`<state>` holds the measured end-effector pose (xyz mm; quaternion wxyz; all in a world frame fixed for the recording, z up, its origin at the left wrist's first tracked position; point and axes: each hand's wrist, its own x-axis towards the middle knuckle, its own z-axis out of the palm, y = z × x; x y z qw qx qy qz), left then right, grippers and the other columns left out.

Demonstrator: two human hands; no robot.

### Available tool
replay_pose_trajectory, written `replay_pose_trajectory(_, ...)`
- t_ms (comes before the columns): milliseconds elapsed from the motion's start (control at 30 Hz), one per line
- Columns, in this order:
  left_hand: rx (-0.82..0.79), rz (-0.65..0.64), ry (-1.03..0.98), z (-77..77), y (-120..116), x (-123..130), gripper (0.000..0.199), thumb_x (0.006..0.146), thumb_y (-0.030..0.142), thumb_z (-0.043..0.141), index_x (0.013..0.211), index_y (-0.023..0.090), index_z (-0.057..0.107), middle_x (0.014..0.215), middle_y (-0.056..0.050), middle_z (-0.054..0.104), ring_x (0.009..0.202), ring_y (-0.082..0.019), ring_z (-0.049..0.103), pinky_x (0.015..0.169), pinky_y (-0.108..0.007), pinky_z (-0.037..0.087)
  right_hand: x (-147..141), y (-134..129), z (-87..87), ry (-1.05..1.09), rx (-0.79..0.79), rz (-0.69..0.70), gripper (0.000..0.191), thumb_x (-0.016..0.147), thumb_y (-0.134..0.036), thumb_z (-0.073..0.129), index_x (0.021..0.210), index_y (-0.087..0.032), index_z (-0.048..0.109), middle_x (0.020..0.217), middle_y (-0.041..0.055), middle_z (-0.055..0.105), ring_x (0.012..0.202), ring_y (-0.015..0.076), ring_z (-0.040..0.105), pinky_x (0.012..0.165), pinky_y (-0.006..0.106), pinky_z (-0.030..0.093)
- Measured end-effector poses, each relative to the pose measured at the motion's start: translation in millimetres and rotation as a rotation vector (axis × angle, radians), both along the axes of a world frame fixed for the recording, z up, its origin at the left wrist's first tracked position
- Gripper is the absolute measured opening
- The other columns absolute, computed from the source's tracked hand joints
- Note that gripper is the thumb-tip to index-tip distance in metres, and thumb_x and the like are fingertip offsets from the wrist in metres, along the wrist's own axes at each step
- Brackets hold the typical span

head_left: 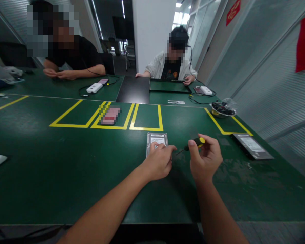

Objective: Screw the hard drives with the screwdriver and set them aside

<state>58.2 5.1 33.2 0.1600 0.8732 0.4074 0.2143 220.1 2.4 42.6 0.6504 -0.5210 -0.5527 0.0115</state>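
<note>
A silver hard drive (157, 136) with a white label lies flat on the green table in front of me. My left hand (159, 162) is over its near part, fingers curled on the drive and one finger pointing right, which hides the lower half. In my right hand (205, 159) is a screwdriver (195, 143) with a black and yellow handle, pinched between thumb and fingers. Its thin shaft slopes down to the left, and the tip is close to my left fingertip, right of the drive. Whether the tip touches anything I cannot tell.
On the right lies a second drive-like unit (252, 145) with a pale label; beyond it stands a bowl (223, 110) of dark parts. Yellow tape outlines (146, 128) and a pink item (111, 116) are ahead. Two people sit opposite, one touching a black frame (170, 91).
</note>
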Motion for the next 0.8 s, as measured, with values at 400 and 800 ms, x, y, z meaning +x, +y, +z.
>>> replay_pose_trajectory(400, 0.102, 0.206, -0.119, -0.4, 17, -26, 0.018, 0.091, 0.021, 0.045, 0.094, 0.023, 0.062, 0.099, -0.002, 0.068, 0.101, -0.022, 0.054, 0.090, -0.040, 0.030, 0, 2, -2.2, -0.007, -0.036, 0.007, 0.027, 0.080, -0.034, 0.067, 0.101, -0.018, 0.062, 0.094, 0.0046, 0.058, 0.082, 0.0160, 0.058, 0.068, 0.030, 0.049)
replay_pose_trajectory(800, -0.047, 0.620, -0.128, -21.3, 56, -87, 0.029, 0.094, 0.027, 0.038, 0.090, 0.019, 0.065, 0.094, -0.006, 0.071, 0.089, -0.022, 0.063, 0.074, -0.029, 0.042, 2, 4, -6.8, -0.038, -0.051, -0.009, 0.024, 0.080, -0.034, 0.068, 0.097, -0.019, 0.061, 0.090, 0.0023, 0.057, 0.072, 0.0125, 0.055, 0.063, 0.027, 0.046)
